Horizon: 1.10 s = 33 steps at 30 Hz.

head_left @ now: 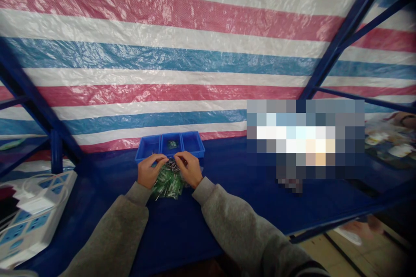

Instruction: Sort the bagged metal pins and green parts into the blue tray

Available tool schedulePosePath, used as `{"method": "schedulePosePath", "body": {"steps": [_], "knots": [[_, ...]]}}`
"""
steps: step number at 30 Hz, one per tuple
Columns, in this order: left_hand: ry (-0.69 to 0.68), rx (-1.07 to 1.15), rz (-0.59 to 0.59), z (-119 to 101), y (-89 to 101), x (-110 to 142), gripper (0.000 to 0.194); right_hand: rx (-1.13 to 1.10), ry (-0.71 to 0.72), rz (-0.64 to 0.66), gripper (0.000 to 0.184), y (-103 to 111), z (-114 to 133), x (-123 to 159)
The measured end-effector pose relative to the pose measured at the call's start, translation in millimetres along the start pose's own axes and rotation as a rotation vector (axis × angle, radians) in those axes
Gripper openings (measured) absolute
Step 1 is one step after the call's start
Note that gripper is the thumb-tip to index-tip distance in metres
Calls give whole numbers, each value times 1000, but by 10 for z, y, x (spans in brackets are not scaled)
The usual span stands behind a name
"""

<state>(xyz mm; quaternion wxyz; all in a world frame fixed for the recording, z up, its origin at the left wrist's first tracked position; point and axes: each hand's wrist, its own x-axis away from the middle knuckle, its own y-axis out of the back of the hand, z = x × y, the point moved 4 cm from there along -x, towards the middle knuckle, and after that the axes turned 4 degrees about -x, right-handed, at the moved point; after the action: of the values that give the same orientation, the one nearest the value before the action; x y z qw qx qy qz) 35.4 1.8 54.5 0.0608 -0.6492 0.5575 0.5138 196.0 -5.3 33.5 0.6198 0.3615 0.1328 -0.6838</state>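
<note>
Evidently the work sits at the fingertips. The left hand (pixel 151 171), at ten o'clock of the pile of green-tinted plastic packets and slim metal pins (pixel 169 185), brings thumb and forefinger together; whether a piece is between them, I cannot tell. The right hand (pixel 191 169), at two o'clock, bends its fingers toward the thumb, its grip equally unclear. Handling such slippery little packets well probably calls for light pinches near the edges, wrists kept low, and one piece teased from the heap at a time so that no pins scatter. The blue three-compartment tray (pixel 202 154) lies just beyond, at twelve o'clock, a small greenish packet (pixel 173 143) in its middle compartment.

As for the surroundings, white power strips (pixel 42 233) with a white adapter (pixel 37 201) lie at eight o'clock on the dark blue tabletop (pixel 182 236). Red, white and blue striped tarpaulin (pixel 195 56) spans twelve o'clock, a blue metal post (pixel 349 30) slants at one, and pale floor tiles (pixel 341 253) show at four. Pixelation hides part of the right side.
</note>
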Motion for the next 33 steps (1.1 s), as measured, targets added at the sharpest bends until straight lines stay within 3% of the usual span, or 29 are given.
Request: {"method": "schedulePosePath", "body": {"steps": [9, 17, 25, 33], "knots": [[49, 38, 24, 30, -6, 14, 17, -10, 40, 86, 15, -52, 21, 15], [202, 296, 57, 128, -66, 15, 24, -16, -41, 11, 19, -30, -36, 0], [292, 446, 123, 115, -108, 8, 25, 6, -25, 23, 22, -10, -16, 7], [270, 468, 39, 53, -68, -11, 20, 31, -31, -29, 26, 2, -57, 1]]}}
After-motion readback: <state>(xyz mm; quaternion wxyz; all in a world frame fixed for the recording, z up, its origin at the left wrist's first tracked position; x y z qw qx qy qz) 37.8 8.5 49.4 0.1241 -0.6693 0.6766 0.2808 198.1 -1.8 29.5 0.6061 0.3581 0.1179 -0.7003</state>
